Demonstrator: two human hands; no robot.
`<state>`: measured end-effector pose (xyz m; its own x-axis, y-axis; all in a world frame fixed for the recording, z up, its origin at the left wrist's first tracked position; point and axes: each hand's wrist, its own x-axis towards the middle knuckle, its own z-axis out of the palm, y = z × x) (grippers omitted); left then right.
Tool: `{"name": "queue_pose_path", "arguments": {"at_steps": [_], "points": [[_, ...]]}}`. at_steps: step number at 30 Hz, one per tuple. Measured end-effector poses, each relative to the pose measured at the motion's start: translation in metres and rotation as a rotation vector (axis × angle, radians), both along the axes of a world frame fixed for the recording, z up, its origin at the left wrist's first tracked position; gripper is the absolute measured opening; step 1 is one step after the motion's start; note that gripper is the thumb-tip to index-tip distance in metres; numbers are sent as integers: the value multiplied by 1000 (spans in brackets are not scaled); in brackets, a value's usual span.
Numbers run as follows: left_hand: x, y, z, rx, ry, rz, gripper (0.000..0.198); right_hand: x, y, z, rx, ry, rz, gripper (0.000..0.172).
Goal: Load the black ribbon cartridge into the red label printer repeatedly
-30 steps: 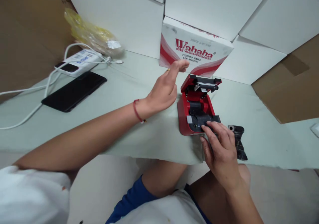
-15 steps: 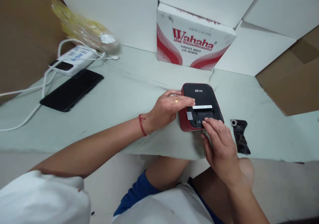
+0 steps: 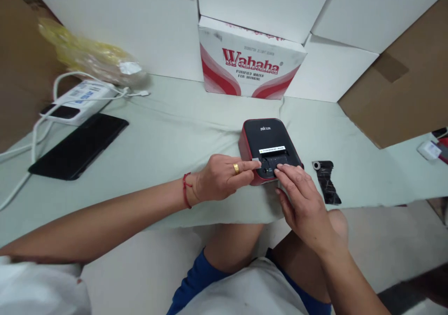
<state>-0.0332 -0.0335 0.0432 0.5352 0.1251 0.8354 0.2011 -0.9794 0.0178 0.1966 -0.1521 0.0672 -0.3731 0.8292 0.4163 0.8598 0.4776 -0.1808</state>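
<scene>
Now the left hand point(image 3: 224, 177) and right hand point(image 3: 301, 203) rest on a closed black-and-red label printer point(image 3: 268, 135) on the table point(image 3: 168, 135).

The left hand lies flat and narrow, its fingertips at the printer's front; the right hand curves over the front slot point(image 3: 276, 158). Neither seems to grip. The shell looks light, stiff and smooth, best held by its red sides point(image 3: 244, 149). A black plastic part point(image 3: 327, 184) lies just to its right.
</scene>
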Motion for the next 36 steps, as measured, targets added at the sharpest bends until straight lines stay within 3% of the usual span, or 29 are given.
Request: {"name": "queue_pose_path", "arguments": {"at_steps": [6, 12, 15, 19, 24, 27, 31, 34, 36], "points": [[3, 0, -2, -170, -39, -16, 24, 1, -4, -3, 29, 38, -10, 59], [9, 3, -15, -347, -146, -106, 28, 1, -4, -2, 69, 82, -26, 58], [9, 3, -23, -328, -158, -122, 31, 2, -1, 2, 88, 80, -32, 54], [5, -2, -28, -193, -88, -82, 19, 11, 9, 16, 117, 48, -60, 43], [1, -5, -23, -127, -39, -37, 23, 17, 58, 52, -23, 76, -121, 26], [1, -5, -23, -110, -40, -24, 24, 3, 103, 66, -242, -150, -144, 28], [0, -4, -25, -25, -73, -38, 25, -22, 148, 58, -462, -546, -200, 34], [-2, -3, -25, 1, -72, -54, 24, -32, 158, 48, -499, -593, -205, 34], [-2, -3, -24, -14, -76, -65, 22, -32, 153, 51, -502, -596, -209, 39]]}}
